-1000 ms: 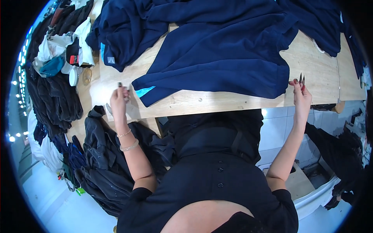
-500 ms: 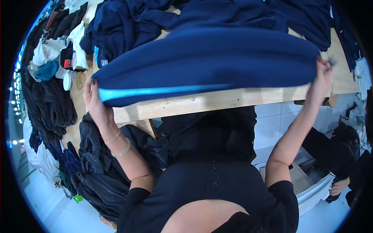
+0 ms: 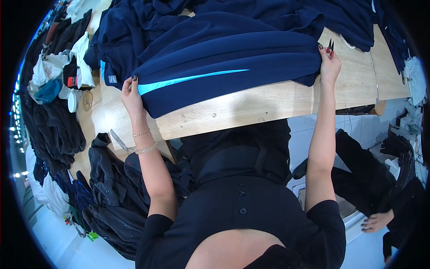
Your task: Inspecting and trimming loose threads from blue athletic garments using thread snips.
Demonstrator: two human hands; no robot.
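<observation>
A navy garment [image 3: 264, 80] with a narrow light-blue wedge [image 3: 174, 81] lies stretched sideways across the wooden table [image 3: 197, 117]. My left hand [image 3: 133, 99] pinches its left end beside the wide part of the wedge. At the other end my right hand [image 3: 330, 69] grips the cloth's edge between thumb and fingers. Small thread snips [image 3: 331, 46] with dark pointed blades and some red also sit in my right hand, tips pointing away. The garment's far part merges with the navy cloth behind it.
More navy garments [image 3: 134, 27] heap along the far side. A metal blade-like tool [image 3: 119, 140] lies near my left forearm. Dark clothes [image 3: 109, 179] pile at left, near a white round container [image 3: 73, 103]. Another person's hand [image 3: 377, 221] shows at lower right.
The garment, raised and blurred before, now lies lower and flatter on the table. My hands have come closer together, the right one moving left. The other person's hand has shifted a little left.
</observation>
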